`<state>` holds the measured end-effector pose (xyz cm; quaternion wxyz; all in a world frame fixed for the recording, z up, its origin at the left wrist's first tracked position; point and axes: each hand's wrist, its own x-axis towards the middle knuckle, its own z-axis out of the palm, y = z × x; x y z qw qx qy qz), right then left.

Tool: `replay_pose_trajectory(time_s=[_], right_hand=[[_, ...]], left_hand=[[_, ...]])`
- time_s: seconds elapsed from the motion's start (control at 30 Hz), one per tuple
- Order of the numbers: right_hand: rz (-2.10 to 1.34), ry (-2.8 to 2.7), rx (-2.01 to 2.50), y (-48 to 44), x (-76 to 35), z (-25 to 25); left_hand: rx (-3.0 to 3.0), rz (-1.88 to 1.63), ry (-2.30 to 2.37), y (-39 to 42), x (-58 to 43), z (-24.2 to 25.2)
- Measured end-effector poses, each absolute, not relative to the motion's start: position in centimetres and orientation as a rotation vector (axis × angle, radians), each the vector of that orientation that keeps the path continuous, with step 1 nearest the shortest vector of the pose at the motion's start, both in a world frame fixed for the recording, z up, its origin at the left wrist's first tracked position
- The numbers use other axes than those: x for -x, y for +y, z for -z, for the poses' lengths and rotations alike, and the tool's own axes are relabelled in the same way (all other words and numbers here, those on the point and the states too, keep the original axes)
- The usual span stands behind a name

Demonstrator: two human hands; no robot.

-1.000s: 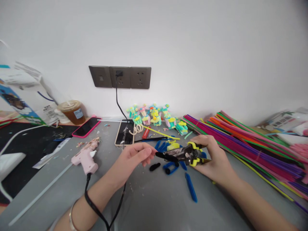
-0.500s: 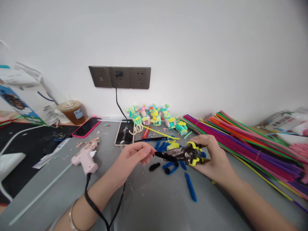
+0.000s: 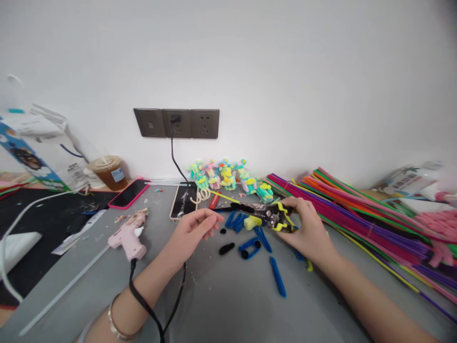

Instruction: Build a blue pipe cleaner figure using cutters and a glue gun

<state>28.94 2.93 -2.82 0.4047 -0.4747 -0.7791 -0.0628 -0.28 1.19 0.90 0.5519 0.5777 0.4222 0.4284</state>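
Observation:
My right hand [image 3: 303, 224] is wrapped round the yellow-and-black handles of wire-stripper pliers [image 3: 270, 215], whose jaws point left. A black fuzzy strip [image 3: 243, 207] lies along the jaw tips; whether they grip it I cannot tell. My left hand [image 3: 200, 227] hovers left of the jaws, its fingers loosely bent and apart, with nothing visible in them. Under the hands lie a tiny black piece [image 3: 223, 231], a short black fuzzy piece [image 3: 226, 248], a blue fuzzy loop [image 3: 249, 248] with black dots, blue fuzzy strips [image 3: 277, 277] and a yellow fuzzy piece [image 3: 253, 222].
A pink glue gun [image 3: 128, 240] with a black cable lies left. Phones [image 3: 129, 194] and a lidded drink cup [image 3: 108, 172] stand behind it. Small colourful fuzzy figures [image 3: 226, 176] line the wall. Bundles of pipe cleaners [image 3: 371, 224] cover the right side.
The black strip has left my left hand's fingers, which have loosened. The pliers have moved slightly up and left with my right hand. A tiny black piece now shows on the table.

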Motion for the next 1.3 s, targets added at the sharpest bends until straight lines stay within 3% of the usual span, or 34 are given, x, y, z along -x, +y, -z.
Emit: replay_pose_trajectory(time_s=[1.3], right_hand=[[0.180,-1.963,1.220,3.1,-28.6,1.8]], left_hand=[[-2.085,-1.086,1.261,2.4,1.1,1.0]])
